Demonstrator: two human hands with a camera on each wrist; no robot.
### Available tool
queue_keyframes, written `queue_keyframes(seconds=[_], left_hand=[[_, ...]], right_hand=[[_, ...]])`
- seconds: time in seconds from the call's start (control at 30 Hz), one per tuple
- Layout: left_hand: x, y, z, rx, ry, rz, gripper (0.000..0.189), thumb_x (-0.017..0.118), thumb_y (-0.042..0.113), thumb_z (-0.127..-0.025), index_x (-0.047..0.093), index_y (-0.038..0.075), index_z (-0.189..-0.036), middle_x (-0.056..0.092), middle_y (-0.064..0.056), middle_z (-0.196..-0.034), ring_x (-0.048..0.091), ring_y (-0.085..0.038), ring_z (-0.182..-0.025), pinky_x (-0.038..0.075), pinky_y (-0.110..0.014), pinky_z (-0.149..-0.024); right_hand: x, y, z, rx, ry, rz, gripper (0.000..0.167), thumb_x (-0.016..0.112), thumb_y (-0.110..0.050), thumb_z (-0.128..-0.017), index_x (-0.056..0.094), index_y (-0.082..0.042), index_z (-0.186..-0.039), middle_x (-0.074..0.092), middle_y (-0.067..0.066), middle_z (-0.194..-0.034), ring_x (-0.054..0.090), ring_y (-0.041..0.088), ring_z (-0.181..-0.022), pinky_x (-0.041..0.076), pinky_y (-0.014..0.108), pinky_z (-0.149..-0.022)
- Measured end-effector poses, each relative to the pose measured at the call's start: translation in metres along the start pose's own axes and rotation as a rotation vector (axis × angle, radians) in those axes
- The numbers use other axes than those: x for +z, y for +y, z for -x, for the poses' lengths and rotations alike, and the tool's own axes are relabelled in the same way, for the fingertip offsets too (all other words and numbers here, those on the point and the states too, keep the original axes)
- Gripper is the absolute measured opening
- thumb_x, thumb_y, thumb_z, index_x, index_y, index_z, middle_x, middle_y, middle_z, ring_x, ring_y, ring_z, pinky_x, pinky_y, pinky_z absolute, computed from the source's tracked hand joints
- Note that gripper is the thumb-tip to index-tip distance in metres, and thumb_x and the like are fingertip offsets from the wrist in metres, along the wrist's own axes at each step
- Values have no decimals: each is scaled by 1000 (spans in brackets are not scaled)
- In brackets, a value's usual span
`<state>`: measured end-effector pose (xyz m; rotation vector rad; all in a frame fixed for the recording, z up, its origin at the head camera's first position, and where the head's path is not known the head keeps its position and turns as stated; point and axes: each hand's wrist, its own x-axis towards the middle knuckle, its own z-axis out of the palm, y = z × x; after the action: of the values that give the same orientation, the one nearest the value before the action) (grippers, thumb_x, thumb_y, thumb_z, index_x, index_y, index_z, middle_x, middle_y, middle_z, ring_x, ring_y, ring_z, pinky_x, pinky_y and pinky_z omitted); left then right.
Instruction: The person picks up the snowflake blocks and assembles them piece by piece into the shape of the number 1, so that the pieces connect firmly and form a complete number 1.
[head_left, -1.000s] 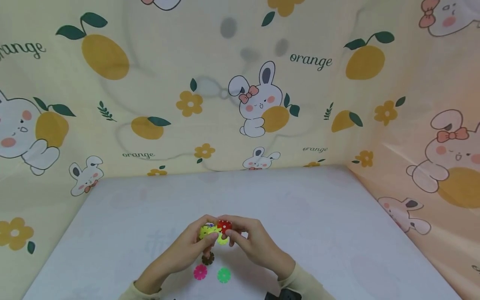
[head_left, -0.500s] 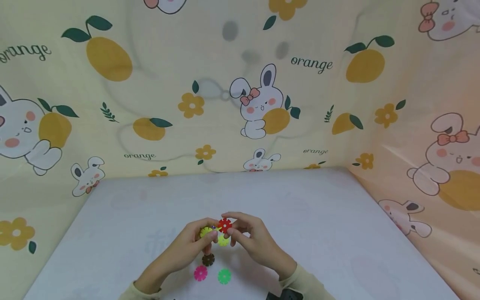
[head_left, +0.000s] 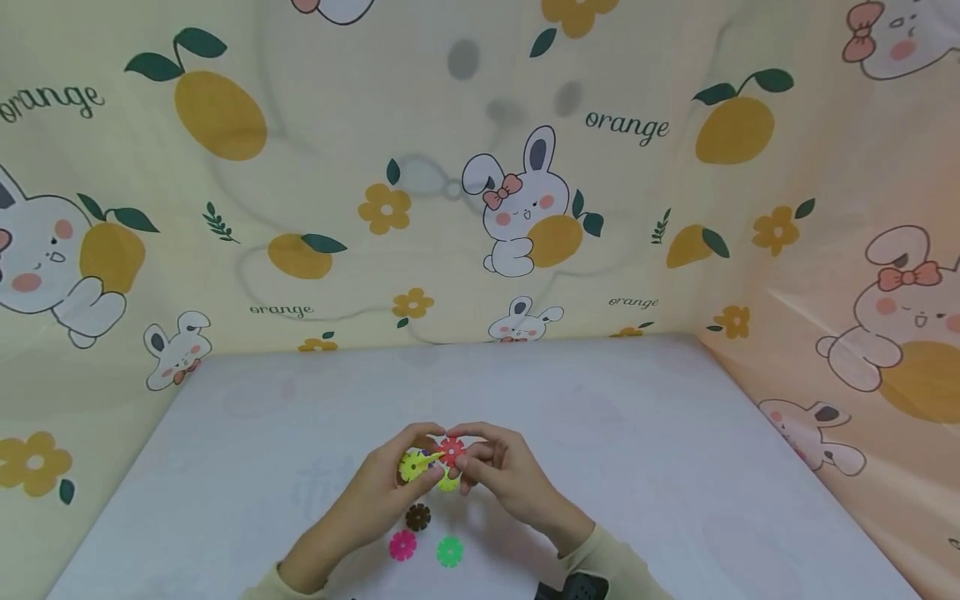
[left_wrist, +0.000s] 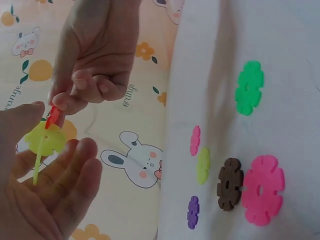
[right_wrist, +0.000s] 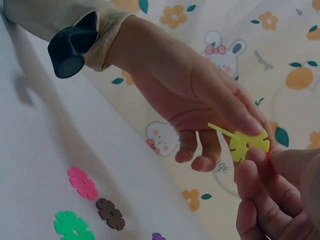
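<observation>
My left hand (head_left: 375, 483) pinches a yellow notched snowflake disc (left_wrist: 44, 140), with a second yellow one (left_wrist: 38, 162) standing edge-on from it. Between the thumb and fingers of my right hand (head_left: 517, 477) is a red snowflake disc (head_left: 452, 451). In the left wrist view the red disc is edge-on against the yellow disc's rim; whether their slots interlock I cannot tell. My right hand (right_wrist: 277, 192) hides most of the red disc in the right wrist view. Both hands are above the table, fingertips close together.
Loose discs lie on the white table (head_left: 300, 417): brown (head_left: 417, 517), pink (head_left: 402, 545), green (head_left: 450, 552) and yellow (head_left: 448, 481). The left wrist view adds a purple disc (left_wrist: 193, 212) and a smaller-looking pink one (left_wrist: 195, 140). A patterned cloth (head_left: 337, 125) stands behind.
The red disc has risen slightly and its face shows more fully. My left fingers have shifted, uncovering the brown disc. The loose discs have stayed put.
</observation>
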<state>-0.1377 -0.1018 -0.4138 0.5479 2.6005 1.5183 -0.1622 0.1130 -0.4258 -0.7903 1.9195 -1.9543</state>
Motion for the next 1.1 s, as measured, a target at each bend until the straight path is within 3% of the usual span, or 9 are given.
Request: queue_keyframes(seconds=[0.2, 0.27, 0.43, 0.53, 0.73, 0.8, 0.87, 1.03, 1.1], left_hand=[[3, -1, 1, 34, 38, -37, 41, 72, 34, -94, 59, 22, -131, 70, -3, -110, 61, -8, -85, 54, -20, -72], [4, -1, 1, 38, 38, -39, 41, 72, 35, -94, 59, 21, -130, 71, -3, -109, 61, -8, -85, 53, -20, -72], [6, -3, 1, 39, 40, -8, 44, 73, 34, -94, 60, 17, -132, 72, -5, -110, 61, -6, -80, 54, -20, -69], [6, -4, 1, 35, 50, 14, 45, 75, 30, -92, 61, 14, -132, 72, -6, -111, 63, -7, -79, 55, -20, -69], [9, -5, 0, 14, 99, -8, 41, 81, 27, -87, 69, 14, -124, 73, -2, -119, 67, -20, -108, 55, -22, -88], [9, -4, -1, 19, 106, -8, 39, 82, 26, -86, 70, 15, -121, 73, -1, -118, 66, -20, -108, 55, -22, -88], [10, -4, -1, 28, 113, -13, 37, 82, 24, -85, 70, 16, -119, 73, 0, -116, 67, -19, -107, 55, -24, -89], [12, -3, -3, 19, 133, -30, 32, 83, 21, -84, 71, 19, -114, 74, 3, -110, 67, -17, -106, 55, -31, -94], [12, -3, -3, 10, 134, -22, 32, 84, 21, -83, 71, 19, -113, 74, 3, -109, 67, -17, -105, 55, -30, -92]], right_hand=[[2, 2, 0, 48, 18, -30, 43, 63, -13, -101, 47, 10, -134, 73, -3, -84, 66, 5, -68, 56, 20, -73], [3, 2, -1, 63, 36, -32, 41, 64, -13, -100, 47, 8, -131, 74, 3, -84, 66, 5, -67, 57, 21, -73], [5, 2, -2, 71, 58, -23, 35, 65, -11, -99, 48, 8, -124, 68, 35, -91, 66, 6, -66, 57, 22, -72], [6, 2, -2, 59, 43, -27, 32, 63, -9, -100, 50, 10, -121, 65, 41, -91, 66, 6, -67, 57, 22, -72], [8, 4, -2, 18, 2, -69, 29, 61, -7, -100, 50, 16, -112, 75, 1, -81, 68, 4, -70, 56, 21, -72], [9, 5, -2, -1, -15, -89, 29, 60, -6, -101, 49, 18, -111, 73, -9, -81, 69, 4, -71, 57, 21, -73], [9, 5, -1, -20, -28, -95, 28, 60, -5, -101, 49, 19, -110, 75, -3, -81, 70, 4, -73, 57, 21, -73], [10, 5, 0, -32, -57, -73, 28, 57, -8, -103, 51, 18, -109, 66, 40, -88, 72, 5, -76, 58, 24, -75], [10, 4, 0, -22, -66, -65, 29, 57, -11, -103, 52, 17, -110, 59, 49, -93, 73, 5, -77, 58, 25, -75]])
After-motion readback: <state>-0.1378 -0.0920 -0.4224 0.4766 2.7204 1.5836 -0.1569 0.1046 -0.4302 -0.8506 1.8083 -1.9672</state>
